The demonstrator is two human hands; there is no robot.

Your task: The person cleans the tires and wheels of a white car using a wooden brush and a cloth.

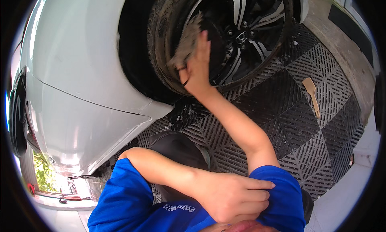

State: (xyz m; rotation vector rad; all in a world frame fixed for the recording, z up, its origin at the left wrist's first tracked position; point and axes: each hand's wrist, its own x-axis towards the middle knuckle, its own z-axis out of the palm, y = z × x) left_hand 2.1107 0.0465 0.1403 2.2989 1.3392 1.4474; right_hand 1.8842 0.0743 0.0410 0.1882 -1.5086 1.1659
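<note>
My right hand (197, 70) presses a shaggy grey-brown wash mitt (187, 40) against the tyre sidewall (169, 30) and the rim edge of a car wheel. Both hand and mitt are slightly blurred. A dark band crosses the base of the thumb. Black and silver spokes fill the alloy wheel (241, 36), which bears a Honda badge at its hub. My left hand (236, 197) is bent across my chest, resting by my right blue sleeve (279, 186). Its fingers are loosely curled and nothing shows in them.
The white car's body panel (81, 51) curves along the left. Interlocking grey and black slatted floor tiles (265, 96) lie below, with foam flecks near the wheel. A beige flat-headed tool (312, 96) with a handle lies there. A pale ledge (343, 36) borders the right.
</note>
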